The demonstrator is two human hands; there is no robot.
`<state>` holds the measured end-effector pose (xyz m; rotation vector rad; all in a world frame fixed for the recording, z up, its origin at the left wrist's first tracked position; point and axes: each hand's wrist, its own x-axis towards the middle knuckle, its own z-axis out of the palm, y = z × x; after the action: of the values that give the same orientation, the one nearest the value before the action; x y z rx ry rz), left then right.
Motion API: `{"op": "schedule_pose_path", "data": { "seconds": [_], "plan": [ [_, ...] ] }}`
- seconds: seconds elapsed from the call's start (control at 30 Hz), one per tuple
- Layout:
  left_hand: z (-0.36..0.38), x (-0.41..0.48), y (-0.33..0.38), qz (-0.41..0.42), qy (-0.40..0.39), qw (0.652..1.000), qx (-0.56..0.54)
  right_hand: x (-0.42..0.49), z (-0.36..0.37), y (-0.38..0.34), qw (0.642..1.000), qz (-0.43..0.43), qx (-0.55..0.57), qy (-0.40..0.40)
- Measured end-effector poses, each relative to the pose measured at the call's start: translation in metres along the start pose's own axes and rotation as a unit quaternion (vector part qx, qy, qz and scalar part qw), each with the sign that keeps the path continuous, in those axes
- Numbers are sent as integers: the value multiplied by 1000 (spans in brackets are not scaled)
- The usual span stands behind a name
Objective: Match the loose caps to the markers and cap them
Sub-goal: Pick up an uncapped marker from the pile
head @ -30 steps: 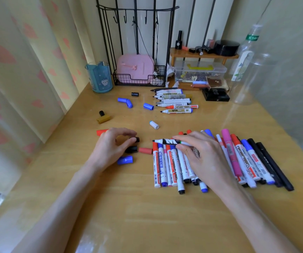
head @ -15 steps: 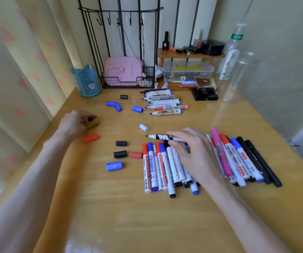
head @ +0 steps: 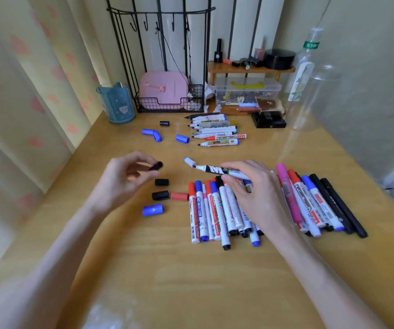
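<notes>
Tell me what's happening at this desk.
A person is matching caps to markers. The left hand pinches a black cap in its fingers. The right hand grips a marker whose tip lies by a white cap. The black cap is not yet on it. Loose caps lie between the hands, a capped pile lies under the right hand, and uncapped markers wait farther back.

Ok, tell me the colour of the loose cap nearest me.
The cap is blue; head view.

Large "M" on the marker
</notes>
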<state>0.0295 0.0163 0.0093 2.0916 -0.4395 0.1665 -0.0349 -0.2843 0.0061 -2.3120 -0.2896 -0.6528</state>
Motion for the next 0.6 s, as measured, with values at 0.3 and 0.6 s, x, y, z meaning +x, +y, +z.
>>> {"op": "schedule_pose_path", "data": {
  "seconds": [0.3, 0.6],
  "plan": [
    [28, -24, 24, 11, -59, 996, -61, -4, 3, -1, 998, -51, -23, -36],
    [32, -26, 19, 29, -58, 997, -38, -7, 9, -2, 994, -86, -49, -42]
  ]
}}
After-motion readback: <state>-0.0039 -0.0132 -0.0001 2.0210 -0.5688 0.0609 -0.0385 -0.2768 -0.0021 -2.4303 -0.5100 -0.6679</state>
